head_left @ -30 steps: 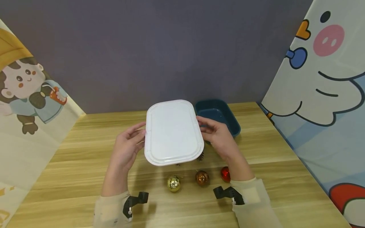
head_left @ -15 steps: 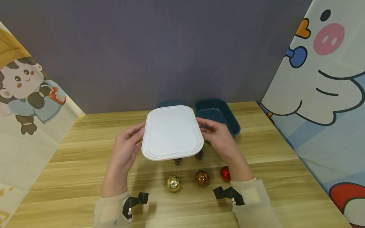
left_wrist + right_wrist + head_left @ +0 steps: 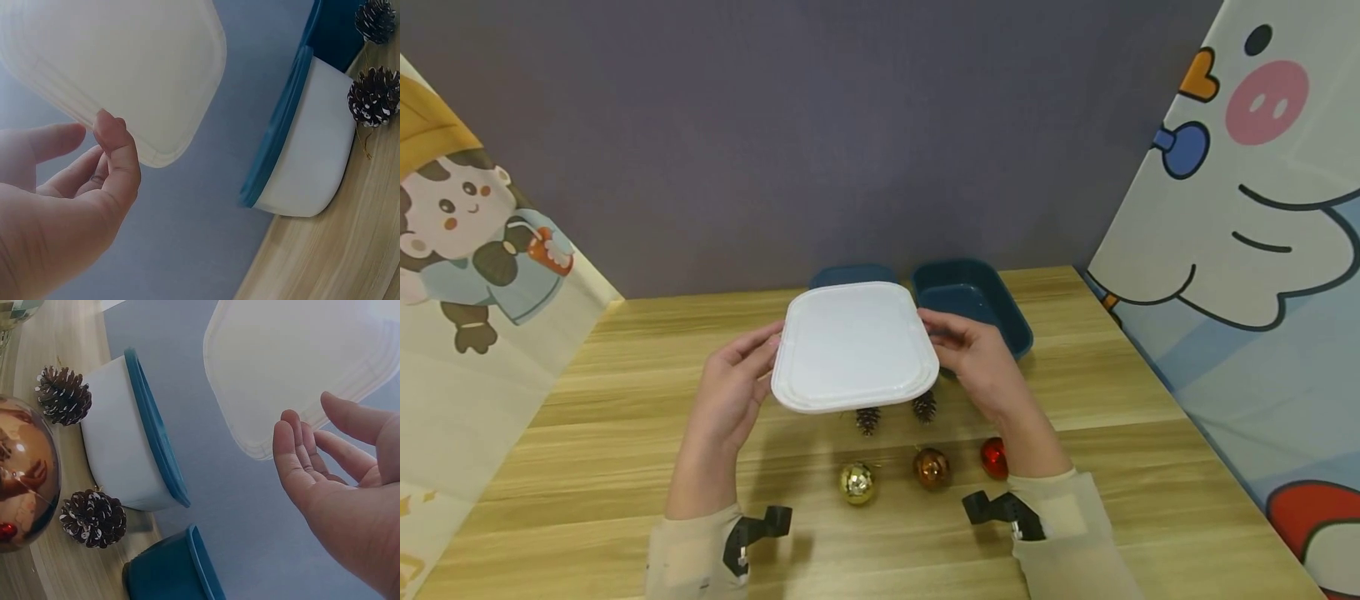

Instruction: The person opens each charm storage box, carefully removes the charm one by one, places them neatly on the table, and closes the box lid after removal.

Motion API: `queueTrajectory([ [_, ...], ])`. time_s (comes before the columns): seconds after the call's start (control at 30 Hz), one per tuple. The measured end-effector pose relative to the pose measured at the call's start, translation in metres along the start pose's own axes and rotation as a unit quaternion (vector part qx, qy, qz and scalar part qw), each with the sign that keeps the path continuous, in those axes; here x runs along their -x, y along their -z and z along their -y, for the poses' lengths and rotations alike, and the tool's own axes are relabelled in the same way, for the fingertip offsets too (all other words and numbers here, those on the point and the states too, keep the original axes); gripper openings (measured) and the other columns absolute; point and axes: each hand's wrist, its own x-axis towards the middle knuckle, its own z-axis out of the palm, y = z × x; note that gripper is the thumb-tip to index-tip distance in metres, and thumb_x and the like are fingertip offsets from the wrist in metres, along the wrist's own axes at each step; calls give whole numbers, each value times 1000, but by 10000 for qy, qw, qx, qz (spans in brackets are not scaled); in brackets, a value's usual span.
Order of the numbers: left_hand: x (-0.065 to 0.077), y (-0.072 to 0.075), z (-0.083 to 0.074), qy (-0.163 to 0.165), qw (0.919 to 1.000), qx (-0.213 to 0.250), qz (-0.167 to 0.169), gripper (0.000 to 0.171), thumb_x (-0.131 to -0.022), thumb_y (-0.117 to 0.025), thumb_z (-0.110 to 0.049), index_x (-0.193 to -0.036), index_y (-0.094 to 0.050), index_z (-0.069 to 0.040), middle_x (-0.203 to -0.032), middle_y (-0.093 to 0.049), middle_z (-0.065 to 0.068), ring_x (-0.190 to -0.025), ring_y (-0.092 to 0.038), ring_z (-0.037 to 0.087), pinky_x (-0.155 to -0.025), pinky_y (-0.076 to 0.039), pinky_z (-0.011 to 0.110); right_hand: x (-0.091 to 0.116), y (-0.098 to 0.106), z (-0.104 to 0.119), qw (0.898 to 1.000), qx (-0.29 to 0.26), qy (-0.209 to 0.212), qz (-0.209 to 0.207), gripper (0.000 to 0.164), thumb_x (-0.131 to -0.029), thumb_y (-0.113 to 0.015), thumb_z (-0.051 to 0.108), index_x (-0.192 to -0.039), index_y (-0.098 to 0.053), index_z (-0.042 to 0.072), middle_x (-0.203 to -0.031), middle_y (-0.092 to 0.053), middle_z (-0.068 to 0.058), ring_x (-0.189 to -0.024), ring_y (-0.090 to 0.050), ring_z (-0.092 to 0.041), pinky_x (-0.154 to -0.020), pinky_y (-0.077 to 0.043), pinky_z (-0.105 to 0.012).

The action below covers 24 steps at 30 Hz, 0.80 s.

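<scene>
Above the table, both hands hold a white rounded-rectangular plastic lid (image 3: 855, 346) by its opposite long edges. My left hand (image 3: 737, 379) pinches the left edge between thumb and fingers; the left wrist view has fingertips (image 3: 106, 125) under the rim. On the other side my right hand (image 3: 973, 358) pinches the right edge. The lid lies tilted, its broad face toward the head camera. Beneath and behind it stands a white box (image 3: 115, 431) with a blue lid or rim (image 3: 156, 425). From the head, only its blue far end (image 3: 853, 272) shows.
An open dark blue container (image 3: 973, 300) stands at the back right against the grey wall (image 3: 850, 133). Two pine cones (image 3: 868, 420) lie in front of the box. Nearer sit gold (image 3: 857, 483), copper (image 3: 932, 468) and red (image 3: 993, 457) ball ornaments.
The white lid has tilted, its near edge rising and far edge dropping, so it looks shorter. The blue box end and the pine cones have come into sight. Both hands keep their hold.
</scene>
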Motion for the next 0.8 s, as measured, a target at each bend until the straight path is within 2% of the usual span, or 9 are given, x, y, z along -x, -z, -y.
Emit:
queueTrajectory([
  [0.3,1,-3,-2,-2,10000,14,-13,47,-112,-56,-19,-151,-53,6,-115,-69,-5,-98,-69,6,-80,-61,20,1,0,2,10000,6,62,-38,51,-103,-66,1,-153,-57,4,-148,-60,-22,-110,-67,-5,-90,-59,-18],
  [0.63,0,-3,-2,-44,9999,-92,105,44,-115,-46,-15,-154,-51,3,-129,-67,-4,-113,-70,7,-90,-61,23,3,2,4,9999,78,77,-112,48,-105,-65,4,-152,-57,4,-147,-62,-23,-109,-68,-3,-91,-58,-18],
  [0.8,-1,-4,-1,-49,9999,-138,31,42,-113,-49,-8,-153,-53,3,-125,-67,-3,-113,-68,8,-91,-61,24,3,2,3,9999,66,114,-80,48,-105,-65,3,-152,-57,1,-146,-62,-25,-107,-68,-2,-91,-58,-17],
])
